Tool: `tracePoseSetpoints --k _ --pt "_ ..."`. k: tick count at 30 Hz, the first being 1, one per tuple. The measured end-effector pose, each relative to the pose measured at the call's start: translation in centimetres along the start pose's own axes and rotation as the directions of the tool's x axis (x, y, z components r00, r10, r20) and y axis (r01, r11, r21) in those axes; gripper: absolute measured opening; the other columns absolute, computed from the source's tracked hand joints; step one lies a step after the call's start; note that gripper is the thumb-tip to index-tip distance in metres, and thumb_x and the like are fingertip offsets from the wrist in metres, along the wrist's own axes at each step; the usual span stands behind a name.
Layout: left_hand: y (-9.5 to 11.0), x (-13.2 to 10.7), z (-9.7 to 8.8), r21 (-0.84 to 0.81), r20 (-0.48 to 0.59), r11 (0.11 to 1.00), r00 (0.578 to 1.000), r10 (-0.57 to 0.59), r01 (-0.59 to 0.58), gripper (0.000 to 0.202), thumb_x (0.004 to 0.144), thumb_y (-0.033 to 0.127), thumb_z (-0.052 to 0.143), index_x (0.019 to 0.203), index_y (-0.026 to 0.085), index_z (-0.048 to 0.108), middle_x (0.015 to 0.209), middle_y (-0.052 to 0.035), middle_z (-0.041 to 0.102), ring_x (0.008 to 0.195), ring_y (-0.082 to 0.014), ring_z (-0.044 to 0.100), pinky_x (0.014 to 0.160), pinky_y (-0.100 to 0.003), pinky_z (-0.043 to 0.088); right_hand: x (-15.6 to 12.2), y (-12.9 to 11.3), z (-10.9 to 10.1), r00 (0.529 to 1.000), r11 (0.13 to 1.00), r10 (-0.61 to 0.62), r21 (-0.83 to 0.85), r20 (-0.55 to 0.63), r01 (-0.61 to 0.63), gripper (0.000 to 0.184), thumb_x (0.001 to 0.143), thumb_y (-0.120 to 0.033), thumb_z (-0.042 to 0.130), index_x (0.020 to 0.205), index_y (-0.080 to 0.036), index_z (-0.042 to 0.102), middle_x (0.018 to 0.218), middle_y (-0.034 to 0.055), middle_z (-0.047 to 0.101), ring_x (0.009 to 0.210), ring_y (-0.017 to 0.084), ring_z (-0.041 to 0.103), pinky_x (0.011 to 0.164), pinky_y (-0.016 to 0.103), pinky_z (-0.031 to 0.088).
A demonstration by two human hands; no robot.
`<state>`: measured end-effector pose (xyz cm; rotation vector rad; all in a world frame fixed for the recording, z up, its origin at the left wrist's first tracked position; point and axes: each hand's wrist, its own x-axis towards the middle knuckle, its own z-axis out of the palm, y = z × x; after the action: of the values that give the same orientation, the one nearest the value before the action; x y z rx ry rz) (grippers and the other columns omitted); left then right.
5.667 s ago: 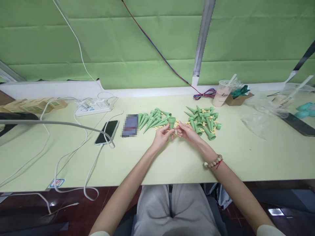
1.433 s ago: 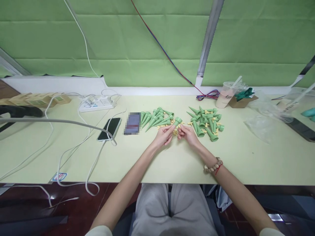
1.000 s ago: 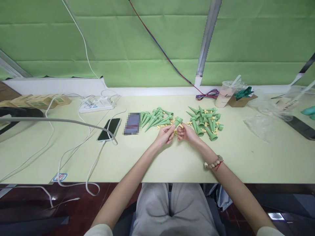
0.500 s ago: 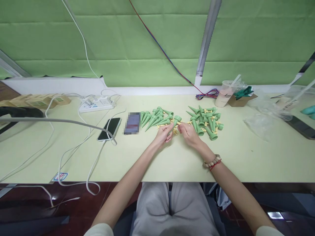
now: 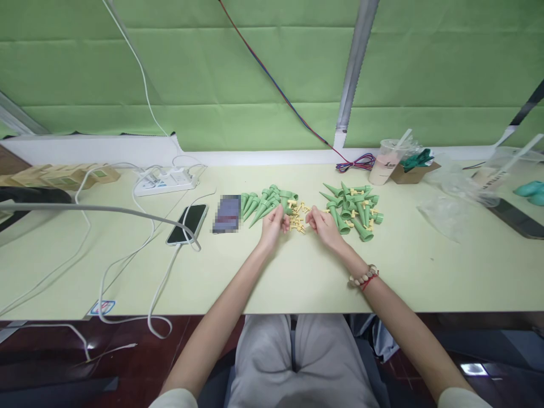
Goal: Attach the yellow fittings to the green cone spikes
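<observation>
- Left hand, centre of the frame: thumb and fingers clamped on a green plastic spike; its wide capped end shows above the fingertips, with a yellow valve piece at its side.
- Right hand, just right of centre: fingers curled inward, thumb near forefinger; cannot tell whether anything small is pinched there. The two hands are apart.
- Loose yellow valve pieces: small heap on the pale tabletop, between the hands, nearest the left fingers.
- Left group of green spikes: behind and left of the left hand, most tips towards lower left; just beside a pixelated dark-blue rectangular item.
- Right pile of green spikes: right of centre, jumbled at mixed angles, yellow pieces showing among them.
- Smartphone: left of centre, white cable running from its lower end. White power strip at upper left of it.
- Plastic cup with pink contents and straw: upper right, beside a small cardboard box. Crumpled clear plastic bag lies lower right of these.
- Bead bracelet and red cord on the right wrist.
</observation>
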<state>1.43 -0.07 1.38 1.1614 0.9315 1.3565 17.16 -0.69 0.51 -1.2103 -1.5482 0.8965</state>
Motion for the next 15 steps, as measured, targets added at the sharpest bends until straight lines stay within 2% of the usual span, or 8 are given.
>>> tracePoseSetpoints --k 2,4,6,9,15 --pt "0.1 0.3 -0.3 -0.004 -0.061 1.000 0.998 0.024 -0.025 0.046 0.078 0.060 0.056 0.063 0.019 0.043 0.052 0.0026 0.049 0.047 -0.0080 0.044 0.048 -0.023 0.034 0.1 0.4 -0.8 0.995 0.971 -0.039 -0.237 -0.086 0.018 0.039 0.092 -0.048 0.039 0.075 -0.022 0.063 0.053 -0.0024 0.048 0.054 0.015 0.046 0.060 0.028 0.035" --pt "0.1 0.4 -0.4 -0.003 -0.104 0.999 0.994 0.039 -0.040 0.042 0.079 0.057 0.057 0.068 0.019 0.043 0.056 0.0025 0.053 0.050 -0.0084 0.046 0.053 -0.023 0.037 0.3 1.0 -1.3 0.993 0.931 -0.089 -0.361 -0.071 0.058 0.028 0.093 -0.033 0.041 0.088 -0.022 0.066 0.062 0.0001 0.059 0.066 0.018 0.055 0.069 0.030 0.039" --pt "-0.1 0.3 -0.3 -0.007 -0.126 1.000 0.992 0.014 -0.015 0.038 0.079 0.054 0.060 0.074 0.020 0.043 0.061 0.0022 0.057 0.053 -0.0088 0.048 0.058 -0.023 0.040 0.4 1.5 -1.3 0.986 0.907 -0.165 -0.393 -0.004 0.150 0.025 0.090 -0.021 0.043 0.099 -0.021 0.066 0.080 0.0037 0.068 0.082 0.020 0.060 0.079 0.033 0.041" --pt "-0.6 0.0 0.3 -0.031 -0.101 0.998 0.993 -0.057 0.054 0.036 0.077 0.051 0.062 0.083 0.020 0.045 0.066 0.0011 0.062 0.056 -0.0104 0.053 0.062 -0.025 0.043 0.5 2.0 -1.0 0.969 0.880 -0.233 -0.406 0.081 0.246 0.027 0.083 -0.012 0.051 0.105 -0.020 0.066 0.102 0.0073 0.069 0.097 0.022 0.061 0.088 0.037 0.040" --pt "-1.3 -0.4 1.0 -0.057 -0.004 0.995 0.996 -0.087 0.087 0.044 0.069 0.057 0.067 0.081 0.016 0.055 0.081 -0.0049 0.065 0.078 -0.0167 0.062 0.065 -0.029 0.052 0.4 1.7 -0.4 0.947 0.856 -0.223 -0.419 0.230 0.303 0.026 0.084 -0.011 0.057 0.103 -0.022 0.069 0.105 0.0062 0.072 0.102 0.023 0.062 0.094 0.040 0.036"
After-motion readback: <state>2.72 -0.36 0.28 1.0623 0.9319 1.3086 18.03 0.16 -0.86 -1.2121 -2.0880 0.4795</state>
